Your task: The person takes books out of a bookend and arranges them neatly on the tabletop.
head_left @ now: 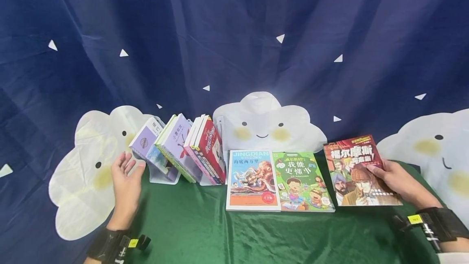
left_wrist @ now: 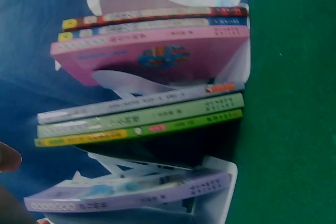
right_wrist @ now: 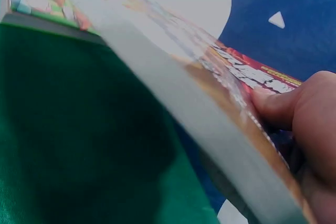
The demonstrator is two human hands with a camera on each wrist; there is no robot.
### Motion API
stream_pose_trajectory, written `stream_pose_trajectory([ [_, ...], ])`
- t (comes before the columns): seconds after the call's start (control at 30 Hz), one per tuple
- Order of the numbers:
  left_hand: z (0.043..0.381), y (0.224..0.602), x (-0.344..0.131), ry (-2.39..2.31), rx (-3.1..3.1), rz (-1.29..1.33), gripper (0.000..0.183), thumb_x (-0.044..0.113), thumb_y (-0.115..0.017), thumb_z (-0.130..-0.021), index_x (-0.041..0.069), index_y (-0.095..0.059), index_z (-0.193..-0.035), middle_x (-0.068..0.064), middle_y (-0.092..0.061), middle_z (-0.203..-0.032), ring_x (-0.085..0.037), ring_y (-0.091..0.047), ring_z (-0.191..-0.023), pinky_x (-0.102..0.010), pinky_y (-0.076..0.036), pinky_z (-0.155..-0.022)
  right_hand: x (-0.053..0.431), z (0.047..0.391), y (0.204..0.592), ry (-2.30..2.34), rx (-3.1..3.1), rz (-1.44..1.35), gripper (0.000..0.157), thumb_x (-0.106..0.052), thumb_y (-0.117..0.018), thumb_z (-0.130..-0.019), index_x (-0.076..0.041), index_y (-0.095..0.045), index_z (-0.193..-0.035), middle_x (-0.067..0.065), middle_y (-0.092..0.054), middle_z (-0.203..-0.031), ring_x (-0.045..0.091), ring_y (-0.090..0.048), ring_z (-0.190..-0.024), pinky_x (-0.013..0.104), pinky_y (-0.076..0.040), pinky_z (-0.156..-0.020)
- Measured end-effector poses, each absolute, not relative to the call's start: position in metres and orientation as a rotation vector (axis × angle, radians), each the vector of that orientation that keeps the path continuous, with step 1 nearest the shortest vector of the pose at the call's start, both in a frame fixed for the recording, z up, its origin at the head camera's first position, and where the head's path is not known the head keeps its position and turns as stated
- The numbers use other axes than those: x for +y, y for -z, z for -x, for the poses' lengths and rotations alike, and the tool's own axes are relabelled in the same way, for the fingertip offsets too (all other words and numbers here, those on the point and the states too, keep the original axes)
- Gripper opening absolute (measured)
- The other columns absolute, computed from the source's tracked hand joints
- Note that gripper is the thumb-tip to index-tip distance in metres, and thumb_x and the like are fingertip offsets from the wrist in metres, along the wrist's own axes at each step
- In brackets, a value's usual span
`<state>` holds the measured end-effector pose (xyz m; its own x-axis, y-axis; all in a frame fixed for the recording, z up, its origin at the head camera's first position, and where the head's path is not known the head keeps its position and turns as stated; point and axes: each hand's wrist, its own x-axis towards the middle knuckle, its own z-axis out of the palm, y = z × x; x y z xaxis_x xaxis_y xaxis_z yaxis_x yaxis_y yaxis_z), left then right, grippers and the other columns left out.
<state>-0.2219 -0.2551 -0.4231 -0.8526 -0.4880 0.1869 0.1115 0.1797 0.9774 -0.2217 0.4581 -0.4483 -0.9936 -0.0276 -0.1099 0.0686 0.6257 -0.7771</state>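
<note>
My right hand (head_left: 401, 180) grips a comic-style book (head_left: 351, 174) by its right edge, thumb on the red-topped cover with a man in a brown cap. In the right wrist view the book's thick page edge (right_wrist: 194, 114) tilts above the green cloth. My left hand (head_left: 126, 184) is held beside the leftmost standing book, a purple one (head_left: 144, 141), with its fingers apart and nothing in them. Only a bit of a finger (left_wrist: 8, 158) shows in the left wrist view. An octopus-cover book (head_left: 253, 182) and a green book (head_left: 302, 186) lie side by side, face up.
Right of the purple book, several books lean in two groups: lilac and green ones (head_left: 177, 133), then pink and red ones (head_left: 212, 150). White bookends (left_wrist: 228, 195) stand among them. Green cloth (head_left: 190, 223) covers the table; a blue curtain (head_left: 234, 52) with white clouds hangs behind.
</note>
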Motion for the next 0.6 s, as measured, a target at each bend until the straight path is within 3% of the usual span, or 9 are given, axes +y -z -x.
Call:
stream_pose_trajectory([
  [0.23,0.227,0.429,-0.258,1.690,-2.068,-0.356,0.067,0.025,-0.051,-0.108,0.013,-0.017,-0.164,-0.012,-0.038,-0.165,-0.030,-0.038,-0.149,-0.005,-0.039,-0.104,0.463,0.226,0.471,1.301,2.694,-0.054,0.057,-0.031,-0.035,-0.114,0.021,-0.040,-0.137,0.004,-0.071,-0.091,0.009,-0.066,-0.075,0.031,-0.057,-0.064],
  [0.4,0.226,0.430,-0.255,1.612,-2.059,-0.395,0.063,0.024,-0.054,-0.106,0.012,-0.024,-0.161,-0.003,-0.049,-0.148,-0.018,-0.047,-0.135,-0.004,-0.041,-0.095,0.466,0.232,0.476,1.299,2.650,-0.063,0.057,-0.031,-0.032,-0.115,0.020,-0.039,-0.137,0.005,-0.069,-0.092,0.011,-0.067,-0.076,0.032,-0.058,-0.065],
  [0.5,0.225,0.430,-0.255,1.552,-2.044,-0.407,0.062,0.024,-0.057,-0.105,0.011,-0.029,-0.159,0.005,-0.049,-0.138,-0.013,-0.049,-0.128,-0.003,-0.041,-0.092,0.467,0.236,0.477,1.294,2.628,-0.072,0.054,-0.030,-0.032,-0.115,0.019,-0.040,-0.134,0.003,-0.066,-0.086,0.011,-0.063,-0.070,0.032,-0.056,-0.061],
  [0.6,0.226,0.432,-0.256,1.531,-2.032,-0.409,0.063,0.027,-0.059,-0.104,0.013,-0.030,-0.158,0.003,-0.045,-0.139,-0.015,-0.048,-0.127,-0.005,-0.041,-0.092,0.466,0.238,0.479,1.265,2.633,-0.057,0.049,-0.027,-0.033,-0.115,0.018,-0.042,-0.132,0.001,-0.060,-0.080,0.010,-0.057,-0.066,0.030,-0.051,-0.057],
])
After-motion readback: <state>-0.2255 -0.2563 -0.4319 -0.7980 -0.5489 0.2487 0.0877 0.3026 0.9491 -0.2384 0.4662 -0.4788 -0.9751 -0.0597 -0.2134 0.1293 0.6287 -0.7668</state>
